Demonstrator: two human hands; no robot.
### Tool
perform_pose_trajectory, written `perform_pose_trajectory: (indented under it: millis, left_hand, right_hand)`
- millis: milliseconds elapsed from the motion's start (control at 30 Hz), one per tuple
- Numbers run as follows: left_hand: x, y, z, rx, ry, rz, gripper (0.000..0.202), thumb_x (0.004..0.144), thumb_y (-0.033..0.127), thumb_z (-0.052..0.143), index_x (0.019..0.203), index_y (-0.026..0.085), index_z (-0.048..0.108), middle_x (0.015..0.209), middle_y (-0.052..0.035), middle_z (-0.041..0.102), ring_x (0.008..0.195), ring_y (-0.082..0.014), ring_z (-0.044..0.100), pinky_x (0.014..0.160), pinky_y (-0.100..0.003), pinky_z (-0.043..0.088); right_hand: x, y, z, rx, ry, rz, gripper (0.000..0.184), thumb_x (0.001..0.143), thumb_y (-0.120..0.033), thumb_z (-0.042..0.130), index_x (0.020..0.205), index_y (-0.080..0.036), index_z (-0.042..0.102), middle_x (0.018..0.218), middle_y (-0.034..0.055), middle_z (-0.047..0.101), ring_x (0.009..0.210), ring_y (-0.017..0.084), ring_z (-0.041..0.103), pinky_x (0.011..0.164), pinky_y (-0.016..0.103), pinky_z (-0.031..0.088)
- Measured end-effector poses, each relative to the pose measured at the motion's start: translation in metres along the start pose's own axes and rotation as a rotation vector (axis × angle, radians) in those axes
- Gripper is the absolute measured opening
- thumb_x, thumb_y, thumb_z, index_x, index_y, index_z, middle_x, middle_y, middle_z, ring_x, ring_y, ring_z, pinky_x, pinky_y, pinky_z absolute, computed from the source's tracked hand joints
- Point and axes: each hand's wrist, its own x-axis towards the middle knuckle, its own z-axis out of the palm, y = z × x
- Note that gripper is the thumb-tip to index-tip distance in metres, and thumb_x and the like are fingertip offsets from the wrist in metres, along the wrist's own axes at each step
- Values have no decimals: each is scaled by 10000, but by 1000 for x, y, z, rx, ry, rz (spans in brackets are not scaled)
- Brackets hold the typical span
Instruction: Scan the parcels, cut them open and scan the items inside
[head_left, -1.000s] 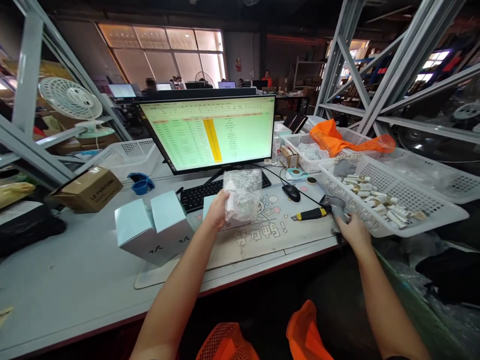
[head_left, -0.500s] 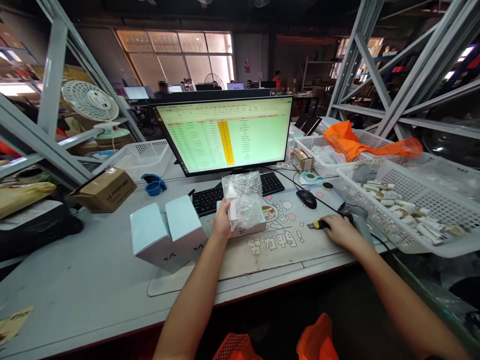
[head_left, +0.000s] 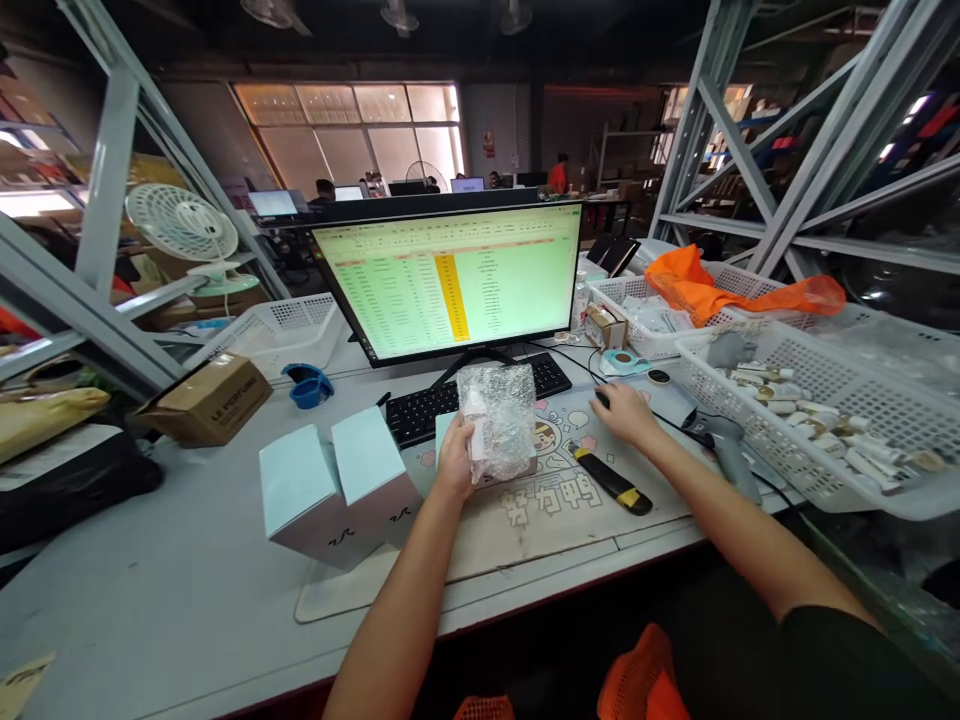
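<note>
My left hand (head_left: 454, 464) is closed on a bubble-wrapped package (head_left: 501, 418), held above the desk mat in front of the keyboard (head_left: 420, 408). A white item shows through the clear wrap. My right hand (head_left: 627, 412) rests over the black computer mouse (head_left: 602, 398), which it mostly covers. On the mat between my arms lies a black and yellow utility knife (head_left: 611, 480) with its blade end pointing away from me. Behind the wrapped package, a pale box is partly hidden. Two white boxes (head_left: 341, 500) stand left of my left hand.
A monitor (head_left: 450, 280) with a spreadsheet stands behind the keyboard. At right are a barcode scanner (head_left: 731, 455) and a white basket (head_left: 795, 470) of small white bottles or tubes. A brown carton (head_left: 206, 400) and blue tape dispenser (head_left: 307, 385) sit at left.
My right hand has let go of the utility knife, now lying on the mat, and has moved forward and left onto the mouse. My left hand still holds the package.
</note>
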Motion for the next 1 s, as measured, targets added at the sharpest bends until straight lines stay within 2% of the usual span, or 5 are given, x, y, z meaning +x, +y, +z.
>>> perform_pose_trajectory:
  millis: [100,333,567,867,1000]
  left_hand:
    - [0,-2,-2,131,-78,-27,674,672,411,741,1288,165,624,1070,-75,741,901,-257,698,772,-332,552]
    - [-37,7,9,946,-635,48,655,885,456,683,1478,202,570,1476,-116,607,1339,-341,575,1180,-455,409]
    - [-68,-5,32,1449,-864,141,596,893,334,692,1465,236,553,1308,-129,669,1177,-312,647,1005,-402,516]
    - [-62,-18,30,1542,-903,430,348,931,274,619,1266,202,678,1083,-108,680,1004,-262,624,871,-379,502]
    - [-47,-3,19,1437,-555,595,309,968,310,573,1223,203,711,1140,-136,689,1114,-303,606,984,-470,467]
  right_hand:
    - [28,16,15,-29,53,117,495,992,-368,520,1398,-103,620,1493,210,545,1332,380,526,1081,486,435]
    - [22,39,55,-43,129,146,520,962,-347,511,1423,-133,619,1569,180,481,1282,341,572,1059,443,466]
    - [18,47,69,-48,173,106,528,954,-331,477,1428,-158,634,1477,155,572,1219,329,595,1043,446,469]
    - [17,46,72,-62,243,124,510,974,-317,443,1400,-145,662,1457,172,581,1216,343,590,1035,469,466]
    - [18,46,71,-42,218,76,486,974,-320,470,1386,-167,677,1446,145,600,1225,311,596,1058,427,464]
